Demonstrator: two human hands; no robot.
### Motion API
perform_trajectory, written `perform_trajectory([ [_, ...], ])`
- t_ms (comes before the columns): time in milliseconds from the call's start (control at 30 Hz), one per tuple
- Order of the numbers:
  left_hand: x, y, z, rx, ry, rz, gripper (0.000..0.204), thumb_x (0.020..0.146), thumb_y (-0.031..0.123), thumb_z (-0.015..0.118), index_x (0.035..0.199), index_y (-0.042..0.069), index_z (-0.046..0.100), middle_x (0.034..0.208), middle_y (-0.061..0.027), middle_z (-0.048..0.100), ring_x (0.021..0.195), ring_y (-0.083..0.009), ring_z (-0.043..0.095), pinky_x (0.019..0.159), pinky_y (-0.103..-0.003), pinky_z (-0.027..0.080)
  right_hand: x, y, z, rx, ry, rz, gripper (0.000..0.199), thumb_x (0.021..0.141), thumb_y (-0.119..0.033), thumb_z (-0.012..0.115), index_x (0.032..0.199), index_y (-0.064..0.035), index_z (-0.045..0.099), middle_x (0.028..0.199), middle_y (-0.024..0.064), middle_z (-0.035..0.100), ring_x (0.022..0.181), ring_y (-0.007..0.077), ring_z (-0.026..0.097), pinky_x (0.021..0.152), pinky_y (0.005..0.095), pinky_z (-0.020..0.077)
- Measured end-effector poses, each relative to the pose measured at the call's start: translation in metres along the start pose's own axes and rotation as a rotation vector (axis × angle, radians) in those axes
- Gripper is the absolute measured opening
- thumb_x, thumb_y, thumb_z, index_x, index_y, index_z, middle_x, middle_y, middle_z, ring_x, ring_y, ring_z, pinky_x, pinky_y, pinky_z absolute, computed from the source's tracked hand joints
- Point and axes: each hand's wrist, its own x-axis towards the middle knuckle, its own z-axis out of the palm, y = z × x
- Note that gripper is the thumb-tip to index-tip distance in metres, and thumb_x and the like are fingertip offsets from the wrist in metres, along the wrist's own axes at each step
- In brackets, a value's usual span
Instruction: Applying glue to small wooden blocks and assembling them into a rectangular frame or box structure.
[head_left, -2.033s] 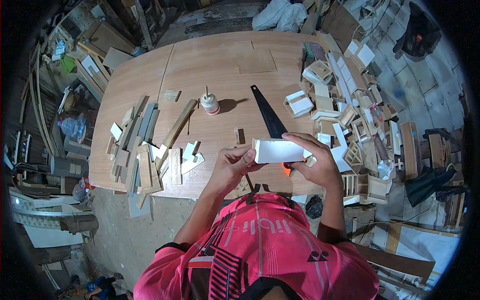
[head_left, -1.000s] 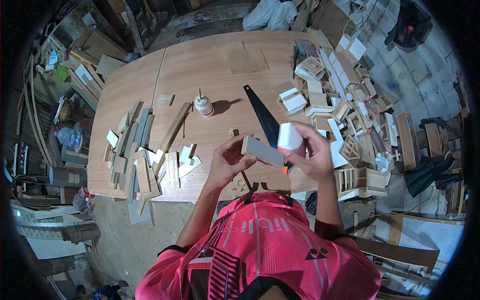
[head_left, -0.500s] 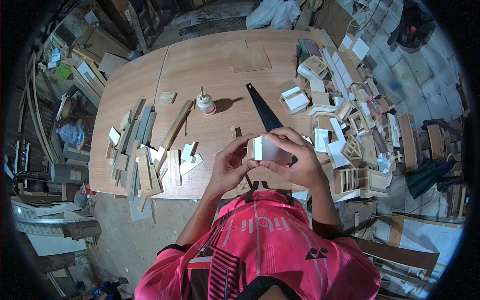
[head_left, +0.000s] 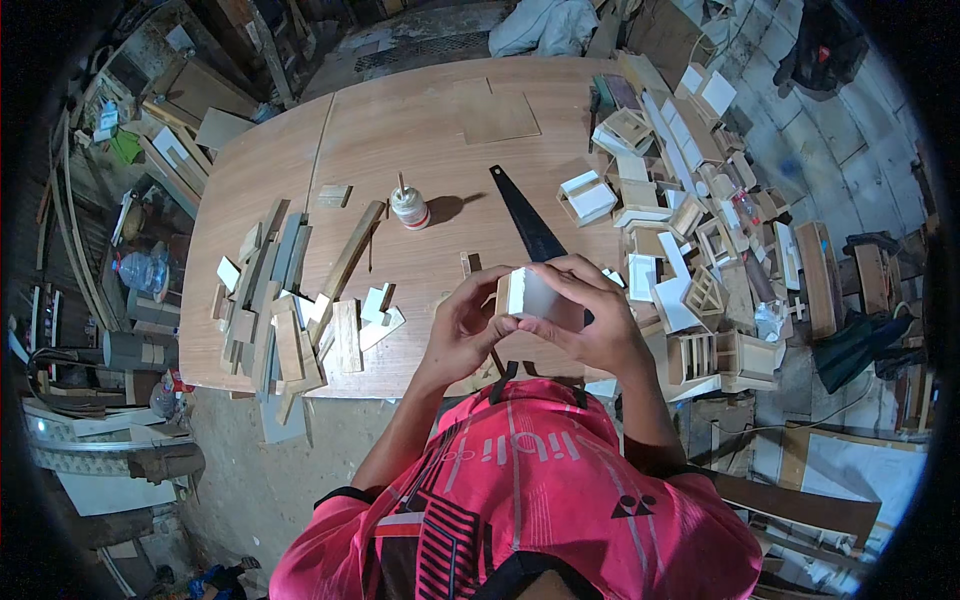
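Centrally, above the near side of a brown table [head_left: 400, 115], a small white and tan block [head_left: 517, 293] was gripped between the left hand [head_left: 462, 325] and the right hand [head_left: 600, 315], their thumbs close together. A black saw [head_left: 524, 214] lay just beyond, a white bottle [head_left: 409, 210] stood farther left, wood strips [head_left: 268, 315] lay at left, and small boxes [head_left: 588, 198] crowded the right
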Motion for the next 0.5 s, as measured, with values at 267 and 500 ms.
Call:
perform_trajectory([
  [267, -0.001, -0.072, -0.016, -0.497, 0.151, -0.179, 0.046, 0.094, 0.009, 0.064, 0.136, 0.001, 0.047, 0.129, -0.0092, 0.055, 0.122, -0.0212, 0.053, 0.103, -0.037, 0.045, -0.011, 0.035, 0.021, 0.037, -0.029, 0.189, 0.094, 0.073, -0.018, 0.086, 0.149, -0.0032, 0.034, 0.117, 0.0166, 0.065, 0.105, 0.0261, 0.065, 0.093, 0.0372, 0.0495],
  [500, -0.019, -0.182, -0.056, -0.429, 0.301, -0.313, 0.04, 0.095, -0.002, 0.055, 0.133, 0.0, 0.041, 0.125, -0.0168, 0.055, 0.115, -0.026, 0.06, 0.107, -0.041, 0.047, -0.021, 0.034, 0.009, 0.083, 0.149, 0.187, 0.113, 0.068, -0.011, 0.088, 0.156, -0.0047, 0.018, 0.106, 0.0119, 0.069, 0.094, 0.0195, 0.067, 0.086, 0.0327, 0.0525],
])
